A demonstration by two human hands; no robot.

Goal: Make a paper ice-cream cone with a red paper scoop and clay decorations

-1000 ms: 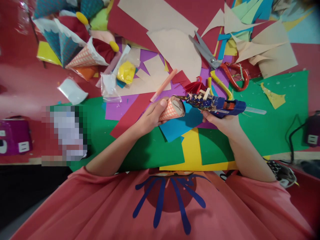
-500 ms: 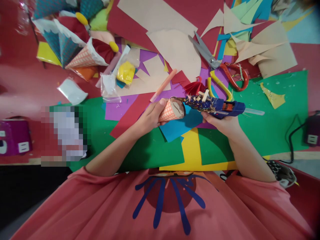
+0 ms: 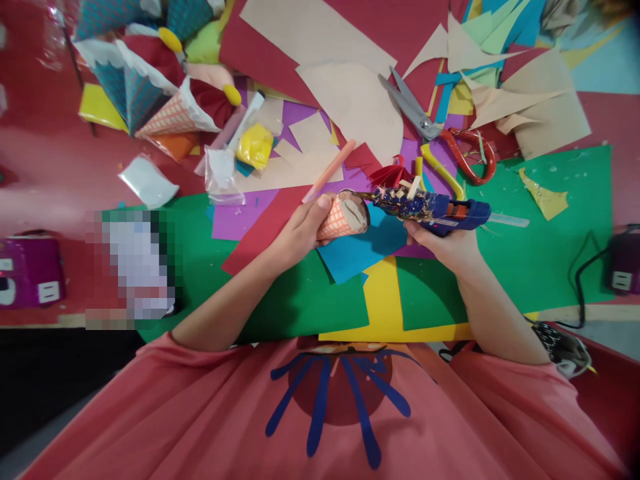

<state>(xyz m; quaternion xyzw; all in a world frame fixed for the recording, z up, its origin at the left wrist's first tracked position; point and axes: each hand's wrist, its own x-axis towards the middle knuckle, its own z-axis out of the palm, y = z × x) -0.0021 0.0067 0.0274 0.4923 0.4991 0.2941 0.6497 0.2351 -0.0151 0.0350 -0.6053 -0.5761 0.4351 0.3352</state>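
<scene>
My left hand (image 3: 309, 225) is closed around an orange-and-white checked paper cone (image 3: 339, 221), its wide end facing right. Pale filling shows inside the cone's dark rim. In my right hand (image 3: 443, 247) is a dark blue glue gun (image 3: 430, 208), its body caked with scraps and strings of glue. The nozzle points left and meets the cone's upper rim, though I cannot tell whether it presses on it. A clear glue stick sticks out of the gun's back end. Just behind the gun lies a pleated red paper piece (image 3: 390, 175).
Large scissors (image 3: 425, 127) with red and yellow handles lie beyond the gun. Finished-looking checked cones (image 3: 173, 117) are piled at the back left. Coloured paper scraps (image 3: 535, 100), a pink stick (image 3: 330, 170) and small plastic packets (image 3: 223, 175) surround the green sheet (image 3: 280, 300).
The cone has turned slightly, and the nozzle has shifted a little along its upper rim. Both hands keep their hold, and the view has moved very slightly.
</scene>
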